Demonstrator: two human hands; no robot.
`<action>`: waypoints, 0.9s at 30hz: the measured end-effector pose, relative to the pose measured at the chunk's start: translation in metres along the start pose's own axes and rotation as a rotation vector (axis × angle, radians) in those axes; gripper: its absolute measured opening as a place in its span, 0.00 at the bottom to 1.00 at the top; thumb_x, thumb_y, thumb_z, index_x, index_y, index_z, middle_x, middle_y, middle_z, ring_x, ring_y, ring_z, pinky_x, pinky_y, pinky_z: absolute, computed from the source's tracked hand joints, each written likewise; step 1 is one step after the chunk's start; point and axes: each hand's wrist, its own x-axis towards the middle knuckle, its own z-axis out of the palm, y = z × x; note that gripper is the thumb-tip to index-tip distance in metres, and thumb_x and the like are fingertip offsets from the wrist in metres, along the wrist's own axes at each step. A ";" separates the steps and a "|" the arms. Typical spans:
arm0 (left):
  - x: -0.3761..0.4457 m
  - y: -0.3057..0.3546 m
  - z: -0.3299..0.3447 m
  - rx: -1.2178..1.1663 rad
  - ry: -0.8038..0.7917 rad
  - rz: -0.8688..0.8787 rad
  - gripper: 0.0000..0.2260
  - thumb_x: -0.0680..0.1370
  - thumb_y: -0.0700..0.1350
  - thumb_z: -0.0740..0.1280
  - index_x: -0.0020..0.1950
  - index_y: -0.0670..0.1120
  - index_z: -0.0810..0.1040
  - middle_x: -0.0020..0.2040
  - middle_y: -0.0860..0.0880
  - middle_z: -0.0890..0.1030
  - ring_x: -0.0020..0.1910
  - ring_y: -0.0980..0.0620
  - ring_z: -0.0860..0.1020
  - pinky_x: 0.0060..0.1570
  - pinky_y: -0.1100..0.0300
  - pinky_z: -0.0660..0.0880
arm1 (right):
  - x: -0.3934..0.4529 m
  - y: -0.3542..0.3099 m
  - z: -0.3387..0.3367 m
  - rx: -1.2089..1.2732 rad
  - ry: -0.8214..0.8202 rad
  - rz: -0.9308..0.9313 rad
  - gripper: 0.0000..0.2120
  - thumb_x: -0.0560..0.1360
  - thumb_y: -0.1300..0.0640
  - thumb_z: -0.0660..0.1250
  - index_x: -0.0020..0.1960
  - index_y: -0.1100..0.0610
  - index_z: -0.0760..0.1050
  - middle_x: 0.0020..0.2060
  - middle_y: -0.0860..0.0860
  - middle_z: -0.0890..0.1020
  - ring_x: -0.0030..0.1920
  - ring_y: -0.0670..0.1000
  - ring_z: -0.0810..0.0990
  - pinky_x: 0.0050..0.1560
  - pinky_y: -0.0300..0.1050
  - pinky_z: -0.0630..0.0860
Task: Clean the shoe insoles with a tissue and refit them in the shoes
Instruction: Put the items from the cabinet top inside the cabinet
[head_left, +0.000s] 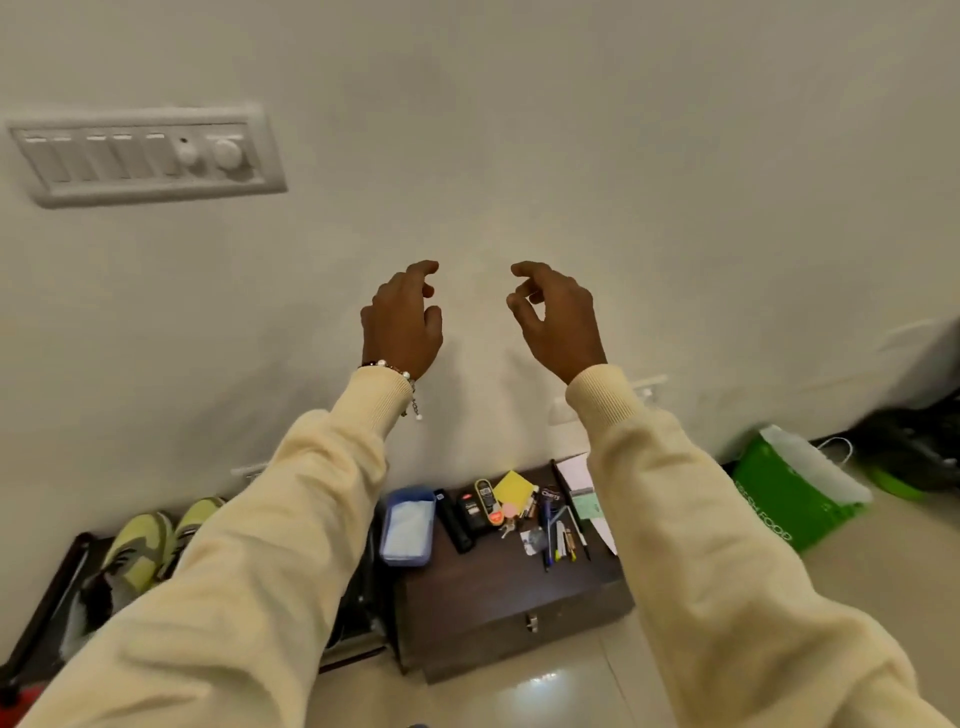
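Left hand (402, 322): raised before the white wall (571, 130), fingers loosely curled, nothing held. A beaded bracelet (395, 370) circles the wrist above a cream ribbed sleeve cuff (371, 400).

Right hand (556, 319): raised level with the left, apart from it, fingers loosely curled, thumb and forefinger near each other; nothing held. Cream sleeve as on the left.

Pair of yellow-green sports shoes (148, 545): side by side on a dark low rack (49, 608) at lower left, toes toward the wall, partly hidden behind the left arm. Whether the insoles are inside cannot be told.

Blue-rimmed plastic box of white tissues (409, 525): on the left rear corner of a dark wooden low cabinet (509, 608), just right of the rack.

Small items on the cabinet top: black remote-like bar (454, 522), yellow paper square (514, 486), pens (558, 538), white papers (579, 475).

Green paper bag with white lettering (789, 493): lying on the pale tiled floor (883, 582), right of the cabinet.

White switch panel (148, 156): on the wall, upper left.
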 end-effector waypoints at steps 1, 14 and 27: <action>-0.003 0.008 0.014 -0.005 -0.012 -0.005 0.22 0.74 0.38 0.64 0.68 0.48 0.71 0.54 0.49 0.80 0.55 0.46 0.76 0.56 0.44 0.72 | -0.003 0.014 -0.009 -0.002 -0.007 0.010 0.15 0.77 0.55 0.63 0.63 0.55 0.73 0.47 0.50 0.81 0.51 0.53 0.76 0.55 0.44 0.69; -0.018 0.060 0.160 -0.128 -0.099 -0.141 0.21 0.75 0.39 0.65 0.68 0.49 0.71 0.50 0.51 0.81 0.52 0.47 0.78 0.58 0.42 0.72 | -0.028 0.157 -0.050 0.077 -0.025 0.156 0.13 0.76 0.61 0.66 0.60 0.59 0.76 0.37 0.49 0.78 0.40 0.48 0.77 0.47 0.42 0.71; -0.177 0.059 0.243 -0.032 -0.280 -0.440 0.14 0.76 0.36 0.64 0.60 0.43 0.78 0.49 0.43 0.83 0.49 0.43 0.80 0.51 0.55 0.73 | -0.139 0.270 -0.017 0.201 -0.408 0.287 0.10 0.76 0.62 0.66 0.56 0.59 0.78 0.43 0.54 0.83 0.44 0.51 0.80 0.49 0.45 0.76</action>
